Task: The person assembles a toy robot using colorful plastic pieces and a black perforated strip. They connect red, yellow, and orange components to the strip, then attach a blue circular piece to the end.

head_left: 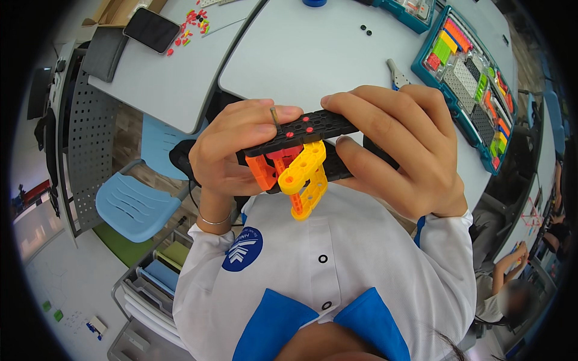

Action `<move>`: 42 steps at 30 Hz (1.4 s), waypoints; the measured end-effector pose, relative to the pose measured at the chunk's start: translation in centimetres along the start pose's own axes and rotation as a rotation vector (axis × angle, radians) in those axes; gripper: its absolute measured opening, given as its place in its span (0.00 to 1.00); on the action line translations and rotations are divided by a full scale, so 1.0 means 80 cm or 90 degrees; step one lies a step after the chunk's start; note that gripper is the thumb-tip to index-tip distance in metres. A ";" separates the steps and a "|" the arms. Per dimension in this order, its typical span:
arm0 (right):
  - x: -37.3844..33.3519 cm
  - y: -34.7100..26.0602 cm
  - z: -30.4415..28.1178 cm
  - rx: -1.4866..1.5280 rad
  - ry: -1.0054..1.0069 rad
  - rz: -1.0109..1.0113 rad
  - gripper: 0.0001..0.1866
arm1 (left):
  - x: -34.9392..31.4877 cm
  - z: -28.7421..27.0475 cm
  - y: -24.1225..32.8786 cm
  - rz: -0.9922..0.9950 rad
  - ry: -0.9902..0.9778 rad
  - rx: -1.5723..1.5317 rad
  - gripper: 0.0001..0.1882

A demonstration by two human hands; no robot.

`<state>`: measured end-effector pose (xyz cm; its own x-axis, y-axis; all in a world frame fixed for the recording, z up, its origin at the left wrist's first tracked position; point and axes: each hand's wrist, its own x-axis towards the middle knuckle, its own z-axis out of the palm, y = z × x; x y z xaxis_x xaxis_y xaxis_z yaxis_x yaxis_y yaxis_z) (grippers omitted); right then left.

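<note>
Between both hands, in front of my chest, is a plastic building-block assembly (310,161). It has a long black perforated beam on top with small red pins in it, and a second black piece beneath. Yellow curved links and orange and red pieces hang from its near side. My left hand (224,147) grips its left end, and a thin grey metal-looking shaft (275,117) sticks up beside those fingers. My right hand (406,144) pinches the right end between thumb and fingers. The underside is partly hidden by my hands.
On the white table (301,45), a teal parts case (460,78) of sorted coloured blocks stands at the right. A grey-and-blue tool (397,76) lies near it. At far left are a phone (151,30) and scattered small pins (197,24). Blue chairs (135,204) stand at left.
</note>
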<state>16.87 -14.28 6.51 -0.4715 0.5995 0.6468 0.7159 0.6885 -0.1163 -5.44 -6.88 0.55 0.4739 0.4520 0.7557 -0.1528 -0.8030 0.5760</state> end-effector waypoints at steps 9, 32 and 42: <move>-0.001 0.013 0.003 0.052 -0.065 0.054 0.22 | -0.006 0.002 -0.011 -0.094 -0.025 -0.118 0.34; 0.008 0.016 0.004 0.136 0.014 -0.047 0.27 | 0.000 0.011 -0.006 -0.078 -0.033 0.001 0.33; 0.007 0.020 0.006 0.154 0.023 -0.055 0.31 | 0.001 0.013 -0.001 -0.109 -0.009 -0.039 0.33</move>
<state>17.52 -12.66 6.31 -0.5036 0.5223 0.6882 0.5276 0.8167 -0.2337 -4.48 -7.23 0.22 0.5097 0.5742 0.6407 -0.1210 -0.6894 0.7142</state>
